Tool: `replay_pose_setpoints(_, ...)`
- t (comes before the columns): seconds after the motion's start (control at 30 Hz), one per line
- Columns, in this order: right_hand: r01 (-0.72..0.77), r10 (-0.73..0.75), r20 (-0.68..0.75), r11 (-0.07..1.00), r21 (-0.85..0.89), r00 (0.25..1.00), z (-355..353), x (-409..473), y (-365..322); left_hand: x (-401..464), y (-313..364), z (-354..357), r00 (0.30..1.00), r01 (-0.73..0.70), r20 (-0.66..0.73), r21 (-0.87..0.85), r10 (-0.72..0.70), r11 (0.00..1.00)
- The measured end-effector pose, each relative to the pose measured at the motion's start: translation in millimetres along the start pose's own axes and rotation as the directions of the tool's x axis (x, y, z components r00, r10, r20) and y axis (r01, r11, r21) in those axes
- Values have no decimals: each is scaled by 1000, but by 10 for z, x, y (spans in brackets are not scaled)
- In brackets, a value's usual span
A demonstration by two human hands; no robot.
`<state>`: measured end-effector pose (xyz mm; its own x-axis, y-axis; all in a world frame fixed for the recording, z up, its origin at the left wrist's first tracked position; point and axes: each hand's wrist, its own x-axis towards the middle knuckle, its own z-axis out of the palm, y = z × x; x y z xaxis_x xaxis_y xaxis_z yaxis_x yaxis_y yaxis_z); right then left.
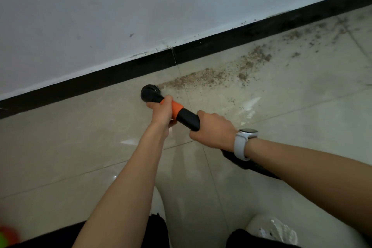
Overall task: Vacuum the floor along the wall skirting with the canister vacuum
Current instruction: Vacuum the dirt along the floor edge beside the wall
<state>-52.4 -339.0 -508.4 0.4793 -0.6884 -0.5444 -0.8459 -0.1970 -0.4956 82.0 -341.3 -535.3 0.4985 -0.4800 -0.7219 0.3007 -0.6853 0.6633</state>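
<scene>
A black vacuum wand (pixel 187 120) with an orange collar (pixel 176 109) points down at the beige tiled floor (pixel 80 147). Its round brush nozzle (pixel 150 93) touches the floor close to the black skirting (pixel 120 75). My left hand (pixel 162 111) grips the wand just behind the nozzle, over the orange collar. My right hand (pixel 214 131), with a white watch on the wrist, grips the wand further back. The black hose (pixel 247 164) runs out under my right forearm. A band of brown grit (pixel 205 77) lies along the skirting to the right of the nozzle.
The white wall (pixel 141 6) rises above the skirting. More scattered grit (pixel 314 34) spreads toward the far right. My dark-clothed knees and a white shoe (pixel 275 229) are at the bottom edge. A blurred red and green object (pixel 7 235) sits at the bottom left corner.
</scene>
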Motion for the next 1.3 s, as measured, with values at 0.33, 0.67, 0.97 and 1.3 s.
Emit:
replay_pose_setpoints(0.33, -91, 85, -102, 994, -59, 991, -111, -162, 295, -98, -23, 396, 994, -61, 93, 49, 56, 997)
replay_pose_setpoints(0.67, -198, 182, -208, 978, -62, 961, -180, -395, 742, -234, -123, 896, 970, -105, 231, 96, 80, 990)
replay_pose_setpoints(0.97, -280, 221, -318, 947, -156, 922, -272, -580, 1030, -377, -168, 1282, 944, 26, 328, -34, -13, 999)
replay_pose_setpoints(1.3, -19, 3, -145, 994, -111, 989, -125, -291, 457, -395, -82, 609, 999, 50, 30, -424, -41, 904)
